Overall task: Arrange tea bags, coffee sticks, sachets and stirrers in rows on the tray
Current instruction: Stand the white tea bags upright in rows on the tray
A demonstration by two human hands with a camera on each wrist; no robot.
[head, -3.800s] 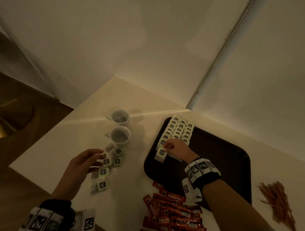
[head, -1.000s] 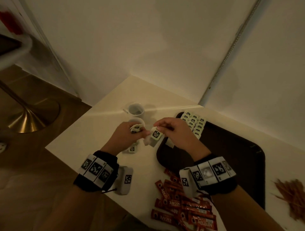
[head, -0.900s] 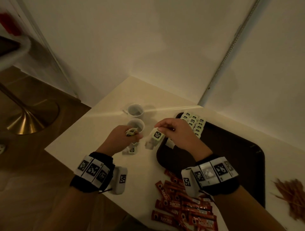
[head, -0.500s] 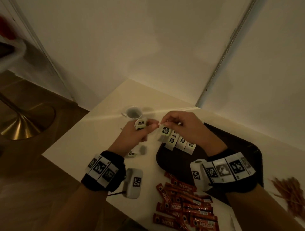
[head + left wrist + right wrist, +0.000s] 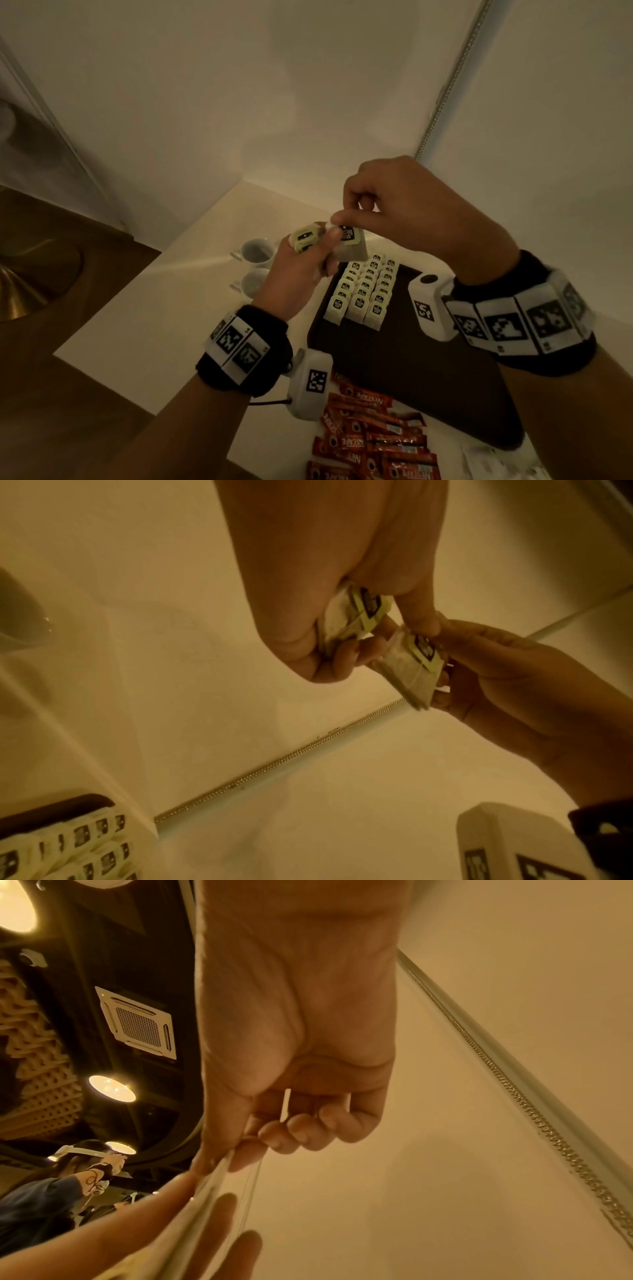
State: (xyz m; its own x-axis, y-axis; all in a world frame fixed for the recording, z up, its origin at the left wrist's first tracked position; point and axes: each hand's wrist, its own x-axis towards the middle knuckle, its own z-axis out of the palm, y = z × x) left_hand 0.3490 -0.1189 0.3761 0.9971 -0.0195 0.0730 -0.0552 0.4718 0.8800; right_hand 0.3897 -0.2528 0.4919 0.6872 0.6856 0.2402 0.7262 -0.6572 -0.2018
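Note:
Both hands are raised above the table. My left hand [image 5: 310,251] grips a small bunch of tea bags [image 5: 304,237] with pale green tags, also seen in the left wrist view as the bunch of tea bags [image 5: 356,615]. My right hand [image 5: 344,221] pinches one tea bag [image 5: 352,245] by its top, right beside the left fingers; the same single tea bag [image 5: 411,666] hangs from the thumb and forefinger. In the right wrist view the tea bag [image 5: 209,1180] shows edge-on. Three rows of tea bags [image 5: 363,291] lie in the far left corner of the dark tray [image 5: 428,377].
Two white cups [image 5: 255,251] stand left of the tray on the pale table [image 5: 154,325]. A heap of red coffee sticks [image 5: 373,442] lies at the near table edge. Walls close in behind the table. Another person shows far off in the right wrist view.
My left hand gathered the loose tea bags from beside the cups. Both hands have since risen together above the tray's near left, the right still pinching one bag.

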